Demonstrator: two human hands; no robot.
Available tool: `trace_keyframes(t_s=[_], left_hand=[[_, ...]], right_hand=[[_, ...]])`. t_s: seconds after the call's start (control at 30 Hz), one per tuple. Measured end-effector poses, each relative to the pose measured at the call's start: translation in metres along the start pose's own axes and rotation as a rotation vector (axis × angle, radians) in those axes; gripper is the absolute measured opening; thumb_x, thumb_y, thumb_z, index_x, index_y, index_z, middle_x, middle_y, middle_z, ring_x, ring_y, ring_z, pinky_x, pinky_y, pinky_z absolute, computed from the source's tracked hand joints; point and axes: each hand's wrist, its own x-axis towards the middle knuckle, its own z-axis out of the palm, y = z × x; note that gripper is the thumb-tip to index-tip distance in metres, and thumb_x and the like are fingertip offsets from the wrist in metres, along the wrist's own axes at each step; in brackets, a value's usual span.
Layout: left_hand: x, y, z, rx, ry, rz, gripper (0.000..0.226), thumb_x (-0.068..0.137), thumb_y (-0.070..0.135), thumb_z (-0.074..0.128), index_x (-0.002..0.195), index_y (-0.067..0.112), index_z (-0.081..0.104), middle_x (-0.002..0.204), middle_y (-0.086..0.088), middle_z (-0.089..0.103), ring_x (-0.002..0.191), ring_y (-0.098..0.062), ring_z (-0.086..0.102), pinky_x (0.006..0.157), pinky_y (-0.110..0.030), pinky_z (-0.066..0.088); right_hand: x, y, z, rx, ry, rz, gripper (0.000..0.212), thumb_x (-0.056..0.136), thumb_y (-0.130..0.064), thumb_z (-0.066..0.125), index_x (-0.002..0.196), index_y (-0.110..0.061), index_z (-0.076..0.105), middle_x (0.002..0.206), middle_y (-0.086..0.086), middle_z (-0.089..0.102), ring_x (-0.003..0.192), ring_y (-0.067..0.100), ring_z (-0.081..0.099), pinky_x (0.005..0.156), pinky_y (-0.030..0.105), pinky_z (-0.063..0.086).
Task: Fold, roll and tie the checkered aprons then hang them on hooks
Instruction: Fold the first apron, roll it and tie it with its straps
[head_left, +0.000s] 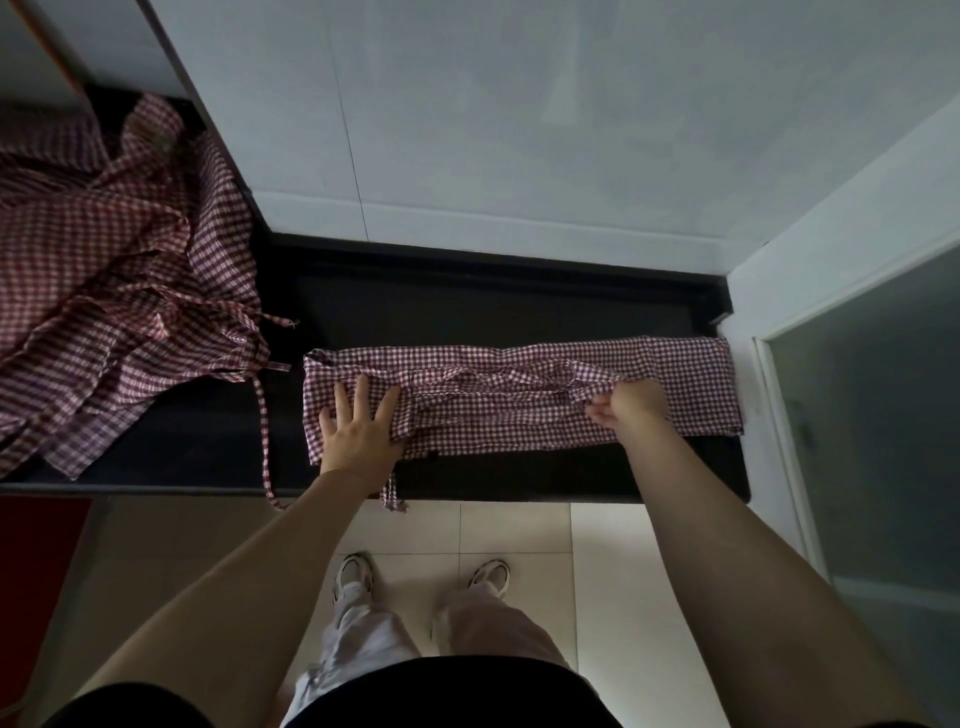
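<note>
Fingers of left hand (358, 423) flat, pinning folded apron (691, 384) on dark surface (519, 306) so it won't slide; right hand (631, 402) pinches strap (498, 378) taut between them; unfolded aprons (114, 270) left of both.

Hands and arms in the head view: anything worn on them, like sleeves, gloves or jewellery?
Nothing worn shows. The left hand and right hand have no gloves, and no rings or watch can be seen. Both forearms are bare up to the bottom edge of the picture, with no sleeves in view.
</note>
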Motion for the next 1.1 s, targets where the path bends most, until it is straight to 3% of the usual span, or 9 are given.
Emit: trace_keyframes(t_s=[0.1, 0.2, 0.3, 0.47, 0.6, 0.73, 0.83, 0.97, 1.1], left_hand=[[0.002, 0.001, -0.001, 0.024, -0.024, 0.005, 0.076, 0.100, 0.040, 0.044, 0.157, 0.029, -0.005, 0.163, -0.014, -0.018, 0.148, -0.043, -0.015, 0.120, -0.060, 0.006], [0.000, 0.002, -0.001, 0.022, -0.015, 0.005, 0.077, 0.100, 0.039, 0.042, 0.157, 0.030, -0.009, 0.162, -0.014, -0.019, 0.147, -0.045, -0.016, 0.120, -0.060, 0.006], [-0.002, 0.004, -0.001, 0.006, 0.006, 0.012, 0.079, 0.099, 0.037, 0.043, 0.155, 0.035, -0.013, 0.163, -0.012, -0.019, 0.147, -0.046, -0.015, 0.119, -0.061, 0.006], [0.002, -0.002, -0.003, 0.003, -0.031, 0.024, 0.085, 0.096, 0.014, 0.040, 0.153, 0.040, -0.016, 0.162, -0.009, -0.022, 0.146, -0.045, -0.020, 0.119, -0.062, 0.003], [0.007, -0.009, -0.010, 0.004, -0.053, 0.052, 0.089, 0.094, 0.010, 0.041, 0.152, 0.042, -0.017, 0.162, -0.007, -0.023, 0.146, -0.043, -0.021, 0.120, -0.060, 0.001], [0.004, -0.015, -0.009, -0.096, 0.040, 0.075, 0.087, 0.093, 0.032, 0.056, 0.155, 0.040, -0.004, 0.165, -0.009, -0.010, 0.149, -0.040, -0.011, 0.120, -0.059, 0.006], [-0.005, -0.023, -0.004, -0.169, 0.154, 0.111, 0.091, 0.083, 0.052, 0.063, 0.155, 0.037, 0.011, 0.164, -0.009, 0.003, 0.151, -0.034, -0.001, 0.121, -0.056, 0.005], [-0.016, -0.040, -0.002, -0.333, 0.251, 0.077, 0.070, 0.085, 0.055, 0.031, 0.152, 0.034, 0.029, 0.163, -0.003, 0.017, 0.152, -0.024, 0.004, 0.122, -0.051, 0.001], [-0.015, -0.051, -0.009, -0.401, 0.396, -0.138, 0.046, 0.099, 0.032, 0.041, 0.144, 0.023, 0.043, 0.156, -0.012, 0.030, 0.146, -0.033, 0.021, 0.117, -0.055, 0.022]], right_hand=[[0.004, 0.005, 0.003, 0.009, 0.012, -0.016, 0.042, 0.105, -0.015, 0.040, 0.143, 0.003, 0.039, 0.134, 0.020, 0.057, 0.116, 0.034, 0.062, 0.083, 0.034, 0.055], [-0.010, 0.017, 0.015, -0.350, 0.289, -0.521, 0.041, 0.095, -0.008, 0.057, 0.134, -0.009, 0.045, 0.125, 0.009, 0.057, 0.105, 0.024, 0.064, 0.073, 0.027, 0.052], [-0.019, 0.032, 0.031, -0.742, 0.212, -0.932, 0.034, 0.090, -0.013, 0.066, 0.121, -0.018, 0.051, 0.115, 0.002, 0.054, 0.089, 0.013, 0.060, 0.066, 0.019, 0.049], [-0.012, 0.040, 0.045, -1.135, 0.078, -0.781, 0.051, 0.089, -0.030, 0.069, 0.134, -0.017, 0.049, 0.142, 0.012, 0.040, 0.121, 0.026, 0.052, 0.094, 0.039, 0.053], [-0.015, 0.038, 0.040, -1.176, 0.183, -0.634, 0.046, 0.094, -0.029, 0.061, 0.136, -0.015, 0.051, 0.148, 0.015, 0.036, 0.132, 0.032, 0.042, 0.108, 0.047, 0.041], [-0.035, 0.038, 0.057, -1.077, 0.405, -1.030, 0.028, 0.090, -0.016, 0.064, 0.117, -0.013, 0.061, 0.120, 0.014, 0.053, 0.106, 0.026, 0.054, 0.090, 0.039, 0.051], [-0.052, 0.042, 0.078, -1.059, 0.190, -1.252, 0.003, 0.092, -0.016, 0.061, 0.094, -0.014, 0.062, 0.091, 0.002, 0.058, 0.079, 0.014, 0.057, 0.074, 0.032, 0.053], [-0.076, 0.059, 0.121, -0.970, -0.465, -0.761, 0.021, 0.097, -0.022, 0.054, 0.084, -0.011, 0.066, 0.078, 0.004, 0.067, 0.070, 0.020, 0.066, 0.071, 0.039, 0.058], [-0.094, 0.082, 0.149, -0.955, -0.709, -0.473, 0.023, 0.097, -0.027, 0.058, 0.108, -0.011, 0.071, 0.088, 0.001, 0.073, 0.075, 0.015, 0.070, 0.066, 0.027, 0.053]])
